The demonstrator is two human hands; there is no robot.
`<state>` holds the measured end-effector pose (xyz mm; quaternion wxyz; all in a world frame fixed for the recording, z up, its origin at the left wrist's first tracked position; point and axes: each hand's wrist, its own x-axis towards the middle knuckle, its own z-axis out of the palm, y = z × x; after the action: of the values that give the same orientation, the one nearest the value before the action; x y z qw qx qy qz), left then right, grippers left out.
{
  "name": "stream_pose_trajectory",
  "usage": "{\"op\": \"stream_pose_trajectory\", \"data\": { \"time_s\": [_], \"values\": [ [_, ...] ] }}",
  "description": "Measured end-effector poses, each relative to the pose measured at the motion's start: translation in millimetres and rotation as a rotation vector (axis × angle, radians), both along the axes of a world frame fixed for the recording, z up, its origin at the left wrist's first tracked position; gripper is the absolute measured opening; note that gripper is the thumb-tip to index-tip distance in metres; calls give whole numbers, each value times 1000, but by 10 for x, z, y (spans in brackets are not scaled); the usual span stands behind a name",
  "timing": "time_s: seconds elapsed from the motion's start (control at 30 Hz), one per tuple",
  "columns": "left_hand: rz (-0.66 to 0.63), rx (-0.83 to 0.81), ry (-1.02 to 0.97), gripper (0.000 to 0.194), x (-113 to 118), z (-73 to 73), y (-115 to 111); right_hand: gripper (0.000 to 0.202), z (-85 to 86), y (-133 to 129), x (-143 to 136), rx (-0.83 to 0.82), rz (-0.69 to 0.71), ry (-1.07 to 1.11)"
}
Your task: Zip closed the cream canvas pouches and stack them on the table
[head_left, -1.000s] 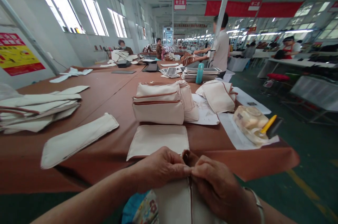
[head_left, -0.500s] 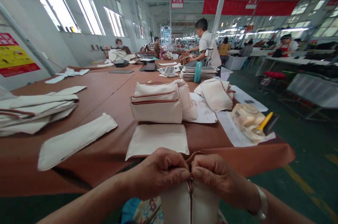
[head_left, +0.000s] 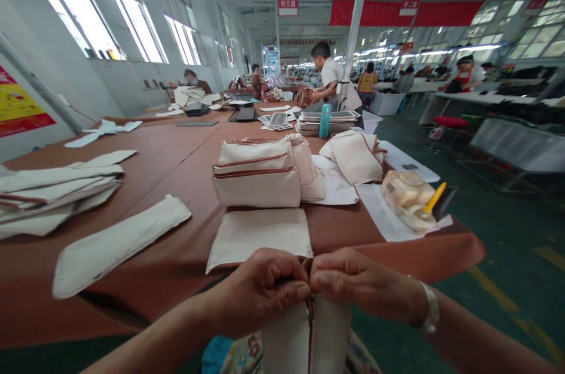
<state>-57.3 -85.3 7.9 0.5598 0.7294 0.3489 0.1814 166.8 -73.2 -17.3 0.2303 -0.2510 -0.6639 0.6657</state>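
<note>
Low in the view, a cream fabric piece (head_left: 286,339) with a brown seam down its middle hangs over my lap. My left hand (head_left: 265,289) pinches its top end just left of the seam. Close beside it, my right hand (head_left: 348,277) grips the same end from the right, fingers closed. A bit of brown edging shows between the two hands. Just beyond my hands, a flat cream piece (head_left: 260,236) lies on the brown-covered table (head_left: 176,156). Behind that piece stand cream pouches (head_left: 256,186) with brown trim.
A long cream piece (head_left: 119,244) and a cream stack (head_left: 57,191) lie left. At right are folded cream pieces (head_left: 355,156), a plastic bag (head_left: 404,194) and a yellow-handled tool (head_left: 435,197). A turquoise bottle (head_left: 325,121) stands farther back, near a person (head_left: 329,74).
The view has shifted slightly, so the table things sit further left. My right hand has turned a little, its knuckles flatter. Both hands still hold the cream piece.
</note>
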Motion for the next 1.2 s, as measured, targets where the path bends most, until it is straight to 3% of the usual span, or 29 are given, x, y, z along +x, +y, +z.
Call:
{"op": "stream_pose_trajectory", "data": {
  "time_s": [0.07, 0.23, 0.3, 0.47, 0.57, 0.8, 1.03, 1.2],
  "values": [
    [21, 11, -12, 38, -18, -21, 14, 41, -23, -2, -41, 48, -12, 28],
    [118, -233, -93, 61, -114, -59, 78, 38, -218, -3, -16, -31, -24, 104],
    [176, -257, -94, 67, -127, -45, 101, 36, -248, 4, 8, -24, -18, 94],
    [134, -422, -92, 45, -94, 15, 112, 33, -198, 11, 4, 11, -13, 113],
    [120, -535, -140, 44, -98, 4, 105, 33, -181, 17, -2, 16, 0, 129],
    [64, -478, -78, 43, -136, -9, 73, 32, -253, 4, -36, -144, 14, 188],
    [41, -236, -44, 13, -108, 35, -53, 29, -403, -36, -31, -338, -21, 245],
    [21, -401, -79, 35, -179, 16, 8, 29, -431, -35, 8, -334, -15, 229]
  ]
}}
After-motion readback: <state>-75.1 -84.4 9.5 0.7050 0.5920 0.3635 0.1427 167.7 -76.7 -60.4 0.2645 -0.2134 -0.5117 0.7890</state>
